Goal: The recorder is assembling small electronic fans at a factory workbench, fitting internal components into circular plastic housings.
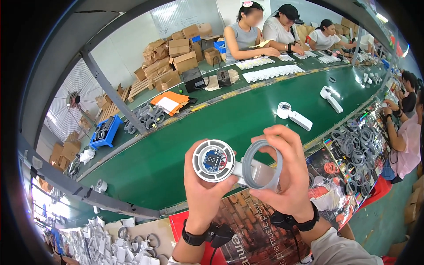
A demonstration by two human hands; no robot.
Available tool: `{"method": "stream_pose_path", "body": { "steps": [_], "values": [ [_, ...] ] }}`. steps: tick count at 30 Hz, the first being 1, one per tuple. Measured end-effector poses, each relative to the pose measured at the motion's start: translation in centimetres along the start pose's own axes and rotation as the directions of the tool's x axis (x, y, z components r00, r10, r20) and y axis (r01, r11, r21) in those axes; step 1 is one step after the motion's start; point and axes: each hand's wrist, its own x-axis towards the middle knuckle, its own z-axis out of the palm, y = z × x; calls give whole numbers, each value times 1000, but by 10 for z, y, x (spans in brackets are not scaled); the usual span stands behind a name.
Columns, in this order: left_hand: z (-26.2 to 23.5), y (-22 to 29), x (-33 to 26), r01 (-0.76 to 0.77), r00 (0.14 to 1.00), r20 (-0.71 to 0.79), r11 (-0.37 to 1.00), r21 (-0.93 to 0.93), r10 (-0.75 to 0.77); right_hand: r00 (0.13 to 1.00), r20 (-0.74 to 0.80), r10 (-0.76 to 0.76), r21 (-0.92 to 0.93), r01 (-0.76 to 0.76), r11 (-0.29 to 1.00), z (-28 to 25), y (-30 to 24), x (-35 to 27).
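My left hand (201,198) is wrapped around the round head of a white handheld fan (197,160). Inside its spoked opening a blue circuit board (213,160) with red wires faces up. Fingers of my right hand (293,179) grip a grey plastic ring (247,165) by its edge, just right of the fan head. The ring stands tilted and apart from the head, partly in front of the fan's white handle, which points to the right. Both hands are over the near edge of the green conveyor belt (150,163).
Two white handheld fans (300,119) lie on the belt ahead to the right. Many grey rings (357,145) are heaped at right, white parts (101,245) at lower left. A metal post (99,75) rises at left. Co-workers sit across the belt beside white trays (271,73).
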Motion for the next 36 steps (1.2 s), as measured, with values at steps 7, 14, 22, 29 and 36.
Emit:
{"method": "stream_pose_path", "body": {
  "steps": [7,14,22,29,36],
  "values": [
    [1,-5,-1,-105,993,-26,976,188,112,997,-74,19,170,-6,985,11,5,-6],
    [6,-9,-3,-140,985,-69,960,241,161,998,-58,34,121,-26,992,8,1,-7],
    [18,-12,-8,-380,838,208,265,886,504,963,218,156,-254,-98,962,8,-11,2],
    [8,-19,2,-405,876,289,261,876,387,964,224,146,-51,-138,989,8,27,2],
    [23,-19,1,-569,820,521,429,702,237,859,333,388,405,-502,764,5,67,-12]
  ]
}}
